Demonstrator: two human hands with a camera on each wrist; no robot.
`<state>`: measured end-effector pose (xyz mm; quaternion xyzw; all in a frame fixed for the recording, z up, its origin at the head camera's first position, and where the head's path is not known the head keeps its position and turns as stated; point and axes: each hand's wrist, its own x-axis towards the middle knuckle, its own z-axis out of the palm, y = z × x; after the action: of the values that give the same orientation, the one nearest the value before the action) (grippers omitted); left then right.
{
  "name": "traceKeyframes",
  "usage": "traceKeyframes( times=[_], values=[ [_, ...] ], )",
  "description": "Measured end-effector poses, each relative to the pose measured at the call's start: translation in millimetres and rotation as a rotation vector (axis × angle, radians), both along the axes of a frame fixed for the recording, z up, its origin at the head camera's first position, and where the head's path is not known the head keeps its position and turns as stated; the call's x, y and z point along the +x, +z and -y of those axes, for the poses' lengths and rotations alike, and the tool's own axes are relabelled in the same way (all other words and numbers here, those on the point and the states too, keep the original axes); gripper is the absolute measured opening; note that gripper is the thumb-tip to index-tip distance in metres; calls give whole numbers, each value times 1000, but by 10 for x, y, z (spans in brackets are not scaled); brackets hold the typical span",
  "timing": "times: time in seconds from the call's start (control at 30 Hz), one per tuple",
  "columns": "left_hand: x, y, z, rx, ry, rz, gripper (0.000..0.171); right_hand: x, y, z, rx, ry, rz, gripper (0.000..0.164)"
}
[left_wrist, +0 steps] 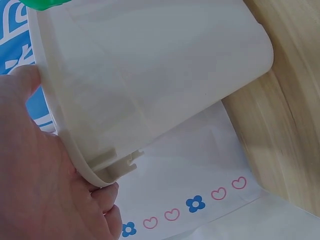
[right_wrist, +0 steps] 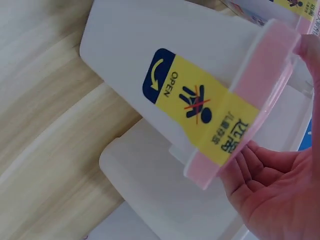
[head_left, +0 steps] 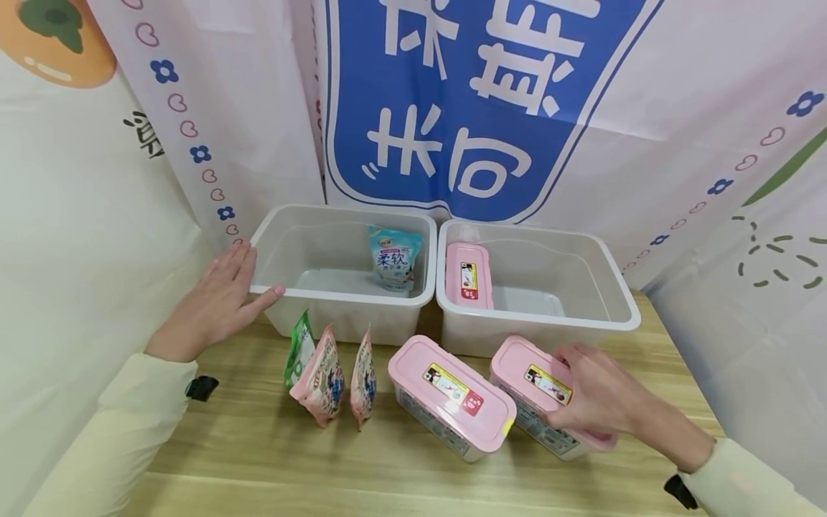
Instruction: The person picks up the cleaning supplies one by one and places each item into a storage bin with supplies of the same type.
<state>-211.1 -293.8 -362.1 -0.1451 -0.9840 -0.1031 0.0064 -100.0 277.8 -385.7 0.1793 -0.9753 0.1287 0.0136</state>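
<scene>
My right hand (head_left: 601, 391) grips a pink-lidded box (head_left: 526, 352) across its lid, thumb on the near side and fingers on the far side. In the right wrist view, this box (right_wrist: 130, 45) has white walls and a yellow "OPEN" label running over the lid's edge. My left hand (head_left: 216, 301) holds the near left corner of the left bin (head_left: 342, 298), its thumb along the front rim. Seen from the left wrist, fingers curl round the corner of that bin (left_wrist: 150, 65). A second pink-lidded box (head_left: 420, 359) stands just left of the gripped one.
A blue laundry pouch (head_left: 394, 258) stands inside the left bin. The right bin (head_left: 581, 323) holds another pink-lidded box (head_left: 455, 276). Before the left bin stand a green pouch (head_left: 298, 352) and two pink pouches, one (head_left: 326, 377) beside it and one (head_left: 364, 380) farther right, on the wooden table (head_left: 291, 467).
</scene>
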Motion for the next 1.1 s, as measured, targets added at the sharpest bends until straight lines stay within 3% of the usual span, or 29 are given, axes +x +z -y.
traceKeyframes(
  times=[0.27,0.7,1.1],
  values=[
    [-2,-3,0,-3,-5,-9,99,41,14,-17,-20,-16,-6,79],
    [3,3,-14,-9,-7,-21,99,89,207,-63,2,2,-38,71],
    [1,6,15,-8,-13,-10,98,139,391,-59,14,11,-36,73]
  ],
)
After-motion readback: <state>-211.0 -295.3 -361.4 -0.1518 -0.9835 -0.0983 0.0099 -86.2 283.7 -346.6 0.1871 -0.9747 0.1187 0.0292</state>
